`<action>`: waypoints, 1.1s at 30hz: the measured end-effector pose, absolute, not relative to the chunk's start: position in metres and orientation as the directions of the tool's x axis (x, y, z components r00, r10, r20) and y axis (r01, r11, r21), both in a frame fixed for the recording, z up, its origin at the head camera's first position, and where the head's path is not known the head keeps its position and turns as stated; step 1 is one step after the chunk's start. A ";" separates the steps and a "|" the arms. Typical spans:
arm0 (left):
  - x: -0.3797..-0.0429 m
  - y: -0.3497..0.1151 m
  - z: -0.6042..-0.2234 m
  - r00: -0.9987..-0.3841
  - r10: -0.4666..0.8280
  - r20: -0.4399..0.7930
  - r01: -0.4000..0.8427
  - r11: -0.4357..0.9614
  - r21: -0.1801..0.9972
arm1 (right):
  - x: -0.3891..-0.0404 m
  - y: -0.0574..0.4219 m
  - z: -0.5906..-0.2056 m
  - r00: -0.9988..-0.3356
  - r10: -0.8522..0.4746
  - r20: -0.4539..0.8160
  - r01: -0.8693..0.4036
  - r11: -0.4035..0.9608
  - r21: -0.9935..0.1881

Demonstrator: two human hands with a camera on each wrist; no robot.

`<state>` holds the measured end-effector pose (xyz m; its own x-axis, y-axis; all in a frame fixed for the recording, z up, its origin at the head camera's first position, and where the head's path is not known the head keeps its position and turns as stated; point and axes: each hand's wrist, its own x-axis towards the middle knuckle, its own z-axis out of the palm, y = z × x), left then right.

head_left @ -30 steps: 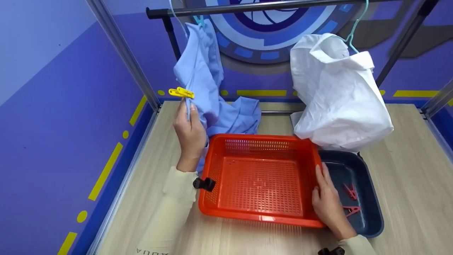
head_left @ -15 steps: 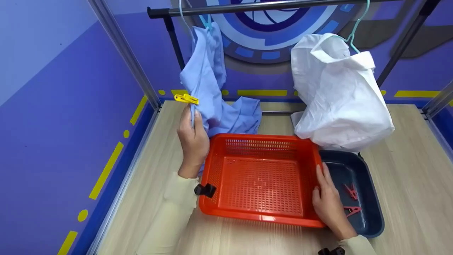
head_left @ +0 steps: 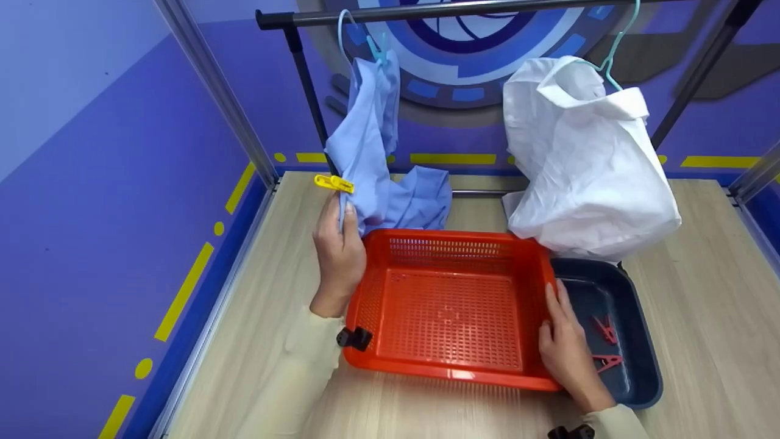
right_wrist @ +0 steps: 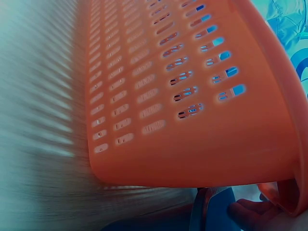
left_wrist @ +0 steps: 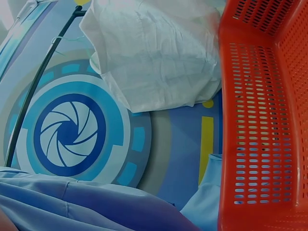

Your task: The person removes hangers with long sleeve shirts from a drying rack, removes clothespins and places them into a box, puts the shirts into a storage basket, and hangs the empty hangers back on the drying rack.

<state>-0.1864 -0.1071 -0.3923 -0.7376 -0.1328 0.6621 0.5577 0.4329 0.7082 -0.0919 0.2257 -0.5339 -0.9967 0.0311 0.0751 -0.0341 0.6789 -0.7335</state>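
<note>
My left hand (head_left: 340, 256) pinches the edge of a light blue garment (head_left: 364, 140), just below a yellow clothespin (head_left: 334, 183) clipped to it. The garment hangs from a hanger (head_left: 342, 36) on the rail, and a light teal clothespin (head_left: 379, 50) sits at its top. Part of it drapes down behind an orange-red basket (head_left: 451, 378). Folds of the garment (left_wrist: 72, 197) fill the bottom of the left wrist view. My right hand (head_left: 567, 350) grips the basket's right rim; in the right wrist view its fingers (right_wrist: 252, 211) show below the basket's rim corner.
A white garment (head_left: 588, 171) hangs from a teal hanger (head_left: 609, 61) at the right. Beside the basket, a dark tray (head_left: 647, 360) holds red clothespins (head_left: 605, 330). The black rail (head_left: 463, 10) crosses the top, and a purple wall (head_left: 109, 201) stands at the left.
My left hand has moved right and down, drawing the blue garment with the yellow clothespin along. The garment's hanger has shifted right on the rail. My right hand and the basket stay put.
</note>
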 end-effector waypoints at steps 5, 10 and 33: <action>-0.182 -0.106 -0.398 -0.753 -0.103 0.650 0.561 0.417 0.715 | -0.092 0.226 -0.533 -0.997 0.032 0.071 -0.031 0.677 -0.735; -0.178 -0.105 -0.406 -0.771 -0.073 0.632 0.550 0.423 0.720 | -0.091 0.225 -0.535 -0.995 0.033 0.095 -0.047 0.678 -0.733; -0.165 -0.123 -0.435 -0.843 0.123 0.524 0.528 0.373 0.762 | -0.092 0.227 -0.535 -0.996 0.035 0.085 -0.038 0.683 -0.729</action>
